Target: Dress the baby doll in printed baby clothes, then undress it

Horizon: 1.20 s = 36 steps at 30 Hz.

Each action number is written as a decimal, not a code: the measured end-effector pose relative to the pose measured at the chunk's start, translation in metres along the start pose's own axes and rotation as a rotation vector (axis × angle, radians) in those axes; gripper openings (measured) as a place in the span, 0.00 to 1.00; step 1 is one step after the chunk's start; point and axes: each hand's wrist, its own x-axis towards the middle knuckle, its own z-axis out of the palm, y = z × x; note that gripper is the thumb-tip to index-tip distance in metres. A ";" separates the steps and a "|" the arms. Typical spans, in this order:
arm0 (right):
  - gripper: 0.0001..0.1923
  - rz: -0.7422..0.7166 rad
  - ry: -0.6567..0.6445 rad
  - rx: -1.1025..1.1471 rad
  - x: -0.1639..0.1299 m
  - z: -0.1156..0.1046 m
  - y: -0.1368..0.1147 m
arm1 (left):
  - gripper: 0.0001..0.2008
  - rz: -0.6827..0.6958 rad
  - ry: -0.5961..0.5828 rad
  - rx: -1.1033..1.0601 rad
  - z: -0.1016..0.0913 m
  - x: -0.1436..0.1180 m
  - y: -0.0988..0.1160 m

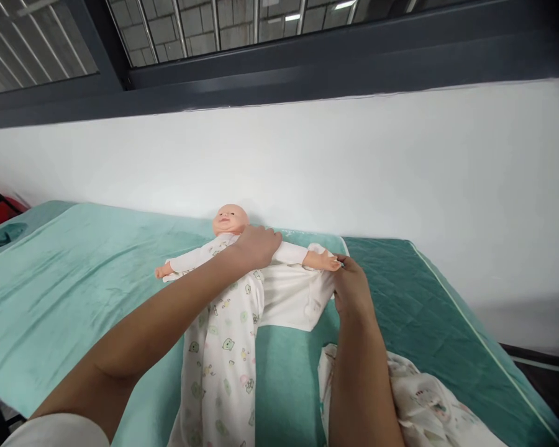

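Dressing doll (230, 221): left hand (257, 244) flat, open on chest; right hand (349, 287) pinching white garment (292, 297) at sleeve. Next needs arm fed thru w/ care.

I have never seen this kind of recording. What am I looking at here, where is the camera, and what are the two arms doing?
There is no machine here. The camera sits on a person's head and looks forward and down, so the two bare arms coming in from the bottom are that person's own.

In front lies a green quilted mat against a white wall, under a dark window frame. A baby doll lies on its back on the mat, arms spread, in a white printed sleepsuit.

The left hand rests on the doll's chest, near the shoulder. The right hand pinches the opened white side of the garment, just below the doll's hand. Another printed cloth lies bunched at the lower right, under the right forearm.
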 end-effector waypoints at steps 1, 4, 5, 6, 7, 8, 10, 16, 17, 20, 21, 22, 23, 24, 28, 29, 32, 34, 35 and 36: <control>0.18 -0.006 -0.008 -0.006 0.000 0.000 -0.001 | 0.17 0.009 -0.001 -0.011 0.002 0.000 0.002; 0.19 -0.091 0.007 0.005 -0.001 -0.004 -0.005 | 0.18 0.019 -0.009 -0.039 0.007 0.004 0.009; 0.20 -0.151 0.041 0.043 -0.002 -0.005 -0.007 | 0.18 0.016 -0.016 -0.042 0.009 0.006 0.012; 0.21 -0.228 0.100 0.087 -0.003 -0.005 -0.010 | 0.19 0.012 -0.027 -0.045 0.011 0.009 0.015; 0.22 -0.318 0.182 0.115 -0.005 -0.004 -0.012 | 0.19 0.011 -0.041 -0.049 0.014 0.013 0.019; 0.22 -0.412 0.272 0.109 -0.008 -0.001 -0.015 | 0.19 0.012 -0.059 -0.056 0.016 0.018 0.023; 0.22 -0.560 0.390 0.010 -0.016 0.011 -0.018 | 0.19 0.010 -0.099 -0.089 0.020 0.024 0.032; 0.16 -0.487 -0.022 -0.185 -0.049 0.067 -0.009 | 0.13 -0.007 0.078 -0.268 0.022 -0.014 0.031; 0.16 -0.448 -0.084 -0.202 -0.054 0.075 -0.006 | 0.13 -0.034 0.169 -0.324 0.026 -0.029 0.024; 0.19 -0.383 -0.218 -0.282 -0.069 0.092 0.001 | 0.13 -0.219 0.488 -0.573 0.053 -0.072 -0.007; 0.19 -0.386 -0.262 -0.305 -0.073 0.095 0.003 | 0.13 -0.281 0.573 -0.675 0.066 -0.083 -0.019; 0.18 -0.393 -0.310 -0.314 -0.076 0.098 0.003 | 0.13 -0.326 0.633 -0.792 0.080 -0.092 -0.030; 0.18 -0.399 -0.357 -0.309 -0.079 0.101 0.004 | 0.13 -0.333 0.667 -0.924 0.094 -0.098 -0.039; 0.17 -0.402 -0.397 -0.292 -0.081 0.102 0.004 | 0.13 -0.323 0.679 -1.043 0.106 -0.102 -0.047; 0.19 -0.357 -0.460 -0.261 -0.078 0.102 0.006 | 0.14 -0.255 0.660 -1.293 0.126 -0.102 -0.060; 0.20 -0.342 -0.467 -0.264 -0.076 0.102 0.006 | 0.14 -0.258 0.651 -1.298 0.125 -0.100 -0.060; 0.21 -0.307 -0.488 -0.272 -0.073 0.100 0.006 | 0.15 -0.293 0.613 -1.282 0.119 -0.098 -0.057; 0.20 -0.289 -0.504 -0.278 -0.073 0.100 0.005 | 0.14 -0.298 0.598 -1.277 0.117 -0.097 -0.056; 0.20 -0.279 -0.514 -0.278 -0.074 0.100 0.003 | 0.14 -0.292 0.598 -1.275 0.117 -0.097 -0.056; 0.19 -0.268 -0.524 -0.275 -0.075 0.100 0.002 | 0.13 -0.283 0.601 -1.271 0.117 -0.097 -0.056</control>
